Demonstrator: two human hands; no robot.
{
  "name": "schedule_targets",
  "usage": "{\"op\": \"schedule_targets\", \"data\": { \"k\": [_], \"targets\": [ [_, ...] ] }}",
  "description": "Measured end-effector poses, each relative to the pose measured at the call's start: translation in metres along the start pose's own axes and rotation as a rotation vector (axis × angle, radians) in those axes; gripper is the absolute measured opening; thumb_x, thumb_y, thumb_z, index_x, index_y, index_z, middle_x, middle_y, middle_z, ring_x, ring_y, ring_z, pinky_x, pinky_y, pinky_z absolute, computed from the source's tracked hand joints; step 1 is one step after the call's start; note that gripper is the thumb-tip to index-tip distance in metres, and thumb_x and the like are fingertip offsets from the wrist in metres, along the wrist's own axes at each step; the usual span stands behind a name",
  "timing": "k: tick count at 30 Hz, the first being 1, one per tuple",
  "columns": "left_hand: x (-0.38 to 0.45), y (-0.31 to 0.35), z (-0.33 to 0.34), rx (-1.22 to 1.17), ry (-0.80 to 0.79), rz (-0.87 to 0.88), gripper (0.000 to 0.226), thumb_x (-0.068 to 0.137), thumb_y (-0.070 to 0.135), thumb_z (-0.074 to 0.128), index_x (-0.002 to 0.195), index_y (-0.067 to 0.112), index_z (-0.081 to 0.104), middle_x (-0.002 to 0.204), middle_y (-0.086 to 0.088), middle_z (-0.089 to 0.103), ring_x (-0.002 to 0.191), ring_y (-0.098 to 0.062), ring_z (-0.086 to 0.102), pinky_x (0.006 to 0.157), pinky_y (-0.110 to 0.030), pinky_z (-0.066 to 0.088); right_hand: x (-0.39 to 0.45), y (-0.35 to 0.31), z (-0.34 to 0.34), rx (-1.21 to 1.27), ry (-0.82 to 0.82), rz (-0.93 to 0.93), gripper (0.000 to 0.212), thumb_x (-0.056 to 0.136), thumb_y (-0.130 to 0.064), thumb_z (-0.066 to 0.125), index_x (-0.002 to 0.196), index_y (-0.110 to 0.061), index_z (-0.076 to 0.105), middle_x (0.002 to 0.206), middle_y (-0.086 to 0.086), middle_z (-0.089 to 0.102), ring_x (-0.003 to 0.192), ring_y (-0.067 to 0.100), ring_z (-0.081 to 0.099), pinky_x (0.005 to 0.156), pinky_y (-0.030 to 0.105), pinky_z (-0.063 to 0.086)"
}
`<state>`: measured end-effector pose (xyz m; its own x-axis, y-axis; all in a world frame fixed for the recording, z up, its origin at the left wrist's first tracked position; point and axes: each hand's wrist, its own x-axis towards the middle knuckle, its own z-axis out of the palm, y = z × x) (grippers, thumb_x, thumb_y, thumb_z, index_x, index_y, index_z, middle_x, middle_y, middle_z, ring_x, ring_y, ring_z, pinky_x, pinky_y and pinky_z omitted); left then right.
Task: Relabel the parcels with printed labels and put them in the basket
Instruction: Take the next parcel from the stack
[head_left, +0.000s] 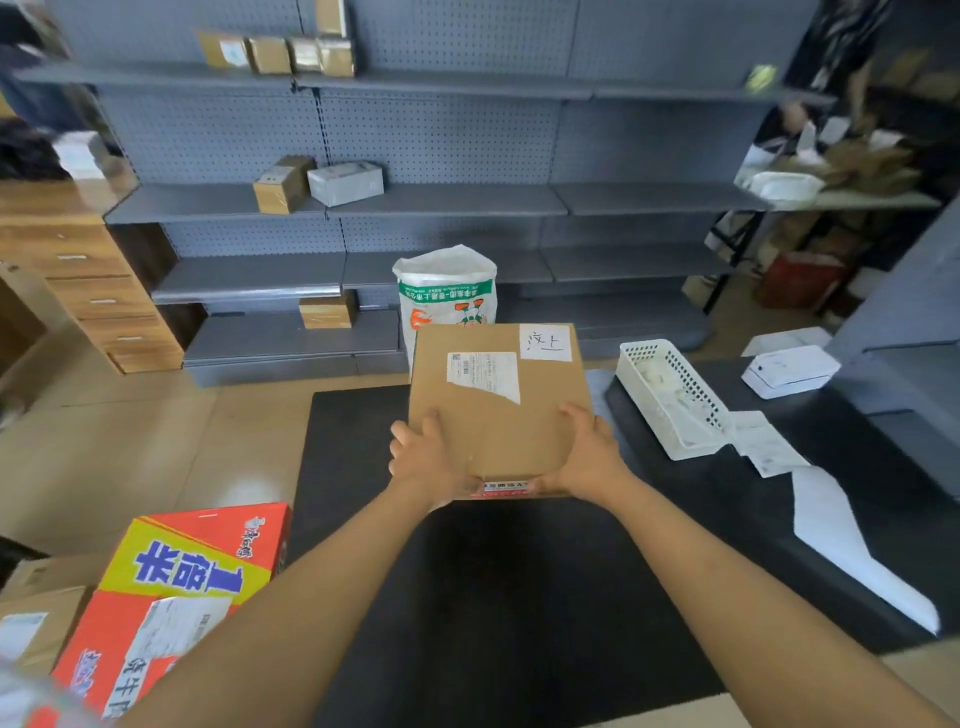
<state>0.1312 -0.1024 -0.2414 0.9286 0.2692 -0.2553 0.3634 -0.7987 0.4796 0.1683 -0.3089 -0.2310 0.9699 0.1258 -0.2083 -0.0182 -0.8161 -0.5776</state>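
A wide black mat-covered work surface (498, 597) fills the near and middle ground, with grey metal pegboard shelving (441, 202) standing beyond it at the far side. A flat brown cardboard parcel (498, 400) is held out over the far part of the mat, in front of a white woven sack with green and orange print (447, 291) that stands on the floor behind it. The parcel is clasped from both near corners: the left hand (426, 457) is wrapped around the near-left corner and the right hand (587, 452) around the near-right corner, with fingers laid over the top face.

To the right, a white perforated plastic basket (670, 400) rests on the mat, and a small white label printer (789, 369) sits farther right. Loose white label strips (769, 441) trail from just beside the basket toward the near right.

On the parcel's top face an old, partly torn white shipping label (483, 374) is seen, with a white handwritten sticker (545, 343) at the far-right corner.

The step in hand is judged to be the setting down of the parcel for relabelling. It is best laid flat, label face up, near the strips, so that the torn label can be fully covered. The basket looks narrow for this parcel, so a tilted placement may be needed.
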Motion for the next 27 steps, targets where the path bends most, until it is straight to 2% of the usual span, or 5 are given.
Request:
{"op": "schedule_targets", "data": {
  "k": [5,11,17,22,27],
  "targets": [
    [-0.003,0.047,0.021,0.008,0.024,0.005,0.115,0.055,0.058,0.081,0.138,0.028,0.008,0.125,-0.007,0.015,0.115,-0.029,0.034,0.1,-0.045,0.04,-0.007,0.032,-0.042,-0.006,0.024,-0.004,0.123,0.049,-0.04,0.091,0.146,-0.033,0.016,0.144,0.007,0.023,0.132,0.031,0.028,0.111,0.047,0.03],
    [-0.011,0.1,0.05,0.012,0.055,0.006,0.118,0.053,0.06,0.081,0.139,0.03,0.006,0.131,-0.009,0.016,0.121,-0.03,0.033,0.104,-0.046,0.037,-0.001,0.083,-0.081,0.033,0.005,-0.015,0.125,0.048,-0.038,0.093,0.147,-0.034,0.016,0.144,0.005,0.022,0.132,0.028,0.028,0.11,0.045,0.03],
    [-0.02,0.149,0.091,0.042,0.063,-0.053,0.115,0.056,0.057,0.082,0.137,0.025,0.007,0.128,-0.011,0.017,0.12,-0.029,0.032,0.103,-0.044,0.038,0.017,0.137,-0.114,0.0,-0.057,-0.059,0.126,0.047,-0.037,0.093,0.147,-0.034,0.016,0.141,0.005,0.022,0.129,0.029,0.031,0.109,0.047,0.035],
    [-0.028,0.171,0.125,0.078,0.089,-0.104,0.118,0.053,0.06,0.082,0.136,0.026,0.006,0.125,-0.009,0.017,0.117,-0.026,0.033,0.1,-0.041,0.04,0.024,0.178,-0.12,-0.003,-0.134,-0.062,0.123,0.05,-0.035,0.092,0.145,-0.034,0.014,0.138,0.004,0.021,0.128,0.027,0.032,0.11,0.045,0.034],
    [-0.029,0.166,0.148,0.082,0.037,-0.186,0.12,0.051,0.06,0.082,0.136,0.029,0.003,0.122,-0.007,0.014,0.115,-0.024,0.032,0.099,-0.039,0.041,0.032,0.198,-0.104,-0.032,-0.226,-0.059,0.123,0.053,-0.035,0.09,0.145,-0.032,0.009,0.139,0.006,0.018,0.13,0.027,0.03,0.11,0.043,0.034]
  ]
}}
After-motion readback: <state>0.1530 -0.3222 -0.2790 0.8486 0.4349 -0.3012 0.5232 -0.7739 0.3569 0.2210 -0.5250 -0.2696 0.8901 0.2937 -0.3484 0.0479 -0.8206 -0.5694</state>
